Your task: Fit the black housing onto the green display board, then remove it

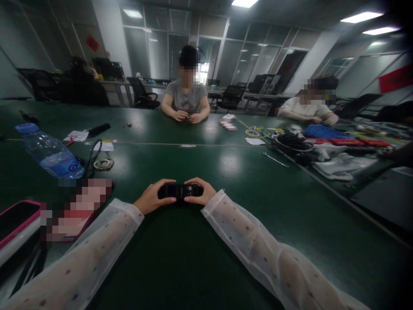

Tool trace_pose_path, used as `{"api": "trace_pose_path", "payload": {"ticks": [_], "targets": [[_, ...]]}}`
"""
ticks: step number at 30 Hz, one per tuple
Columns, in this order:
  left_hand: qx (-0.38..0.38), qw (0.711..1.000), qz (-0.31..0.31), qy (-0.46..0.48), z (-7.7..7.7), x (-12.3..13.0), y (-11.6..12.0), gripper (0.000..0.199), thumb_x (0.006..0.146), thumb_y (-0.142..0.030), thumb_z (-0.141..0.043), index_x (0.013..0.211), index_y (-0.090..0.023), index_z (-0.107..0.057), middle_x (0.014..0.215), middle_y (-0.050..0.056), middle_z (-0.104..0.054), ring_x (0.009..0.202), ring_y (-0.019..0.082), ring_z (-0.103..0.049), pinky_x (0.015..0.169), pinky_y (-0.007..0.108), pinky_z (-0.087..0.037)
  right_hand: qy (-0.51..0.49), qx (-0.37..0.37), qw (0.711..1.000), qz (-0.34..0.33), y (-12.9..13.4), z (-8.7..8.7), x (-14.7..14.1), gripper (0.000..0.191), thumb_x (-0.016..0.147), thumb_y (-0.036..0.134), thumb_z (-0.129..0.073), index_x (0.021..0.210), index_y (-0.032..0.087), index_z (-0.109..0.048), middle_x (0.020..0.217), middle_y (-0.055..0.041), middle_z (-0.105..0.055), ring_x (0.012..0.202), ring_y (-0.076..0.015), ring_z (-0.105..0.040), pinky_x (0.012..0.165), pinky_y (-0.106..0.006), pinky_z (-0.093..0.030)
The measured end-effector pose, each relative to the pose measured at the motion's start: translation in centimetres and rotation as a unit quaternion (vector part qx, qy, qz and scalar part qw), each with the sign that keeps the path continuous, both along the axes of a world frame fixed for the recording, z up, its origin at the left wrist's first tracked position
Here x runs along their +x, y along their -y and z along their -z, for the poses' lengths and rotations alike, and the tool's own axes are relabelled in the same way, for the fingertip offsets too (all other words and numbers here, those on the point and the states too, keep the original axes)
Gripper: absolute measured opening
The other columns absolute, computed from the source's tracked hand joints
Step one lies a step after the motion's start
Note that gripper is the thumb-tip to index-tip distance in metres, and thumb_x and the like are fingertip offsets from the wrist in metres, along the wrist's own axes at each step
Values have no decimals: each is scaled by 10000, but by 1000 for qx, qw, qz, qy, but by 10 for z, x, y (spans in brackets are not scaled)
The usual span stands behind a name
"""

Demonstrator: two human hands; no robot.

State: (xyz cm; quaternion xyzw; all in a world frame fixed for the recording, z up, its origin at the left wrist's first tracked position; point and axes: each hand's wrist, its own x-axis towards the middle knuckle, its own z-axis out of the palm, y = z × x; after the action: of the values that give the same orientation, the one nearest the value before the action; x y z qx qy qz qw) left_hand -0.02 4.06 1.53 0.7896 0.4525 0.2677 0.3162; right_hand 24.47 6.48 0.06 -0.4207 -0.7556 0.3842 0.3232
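Observation:
Between my two hands is a small black handheld device (180,192) with a dark screen on its left part and pale markings on its right. My left hand (157,196) grips the left end, thumb along the near side and fingers over the far side. My right hand (200,192) has the right end in the same kind of hold. Sheer white dotted sleeves cover both forearms. The device is at the green table top (193,161); whether it rests on the surface I cannot tell.
At left stand a water bottle (51,150), a blurred-out pink item (84,206) and a pink-rimmed object (19,219). A bracelet (103,163) lies behind them. A wrench (275,159) and piled cables (292,144) are at right. Two people (185,97) sit across the table.

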Motion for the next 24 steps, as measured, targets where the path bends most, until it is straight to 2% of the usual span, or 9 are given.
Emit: {"api": "trace_pose_path", "payload": {"ticks": [9,17,24], "targets": [[4,1000,2,-3,0,-1,1,594,761,-482,-634,1285,-284,-438,1290,83,-512,1148,281,-503,953,473,-397,-19,-9,1000,-13,0,-2,1,536,566,369,-795,1036,230,-579,1004,-42,-627,939,-206,-628,866,-442,-493],[-27,999,-20,31,7,-2,-4,435,898,-488,-420,1268,-263,-464,1227,66,-568,1121,243,-537,958,424,-412,-27,1,1000,-13,-3,2,0,549,560,371,-795,1040,220,-577,1018,-52,-630,945,-207,-626,869,-435,-488],[-37,999,-24,26,7,-2,-5,424,896,-498,-416,1244,-268,-494,1236,56,-565,1119,249,-534,955,435,-418,-28,-5,999,-24,-3,2,2,542,563,365,-796,1039,230,-574,1028,-44,-624,959,-204,-621,879,-439,-486]]}}
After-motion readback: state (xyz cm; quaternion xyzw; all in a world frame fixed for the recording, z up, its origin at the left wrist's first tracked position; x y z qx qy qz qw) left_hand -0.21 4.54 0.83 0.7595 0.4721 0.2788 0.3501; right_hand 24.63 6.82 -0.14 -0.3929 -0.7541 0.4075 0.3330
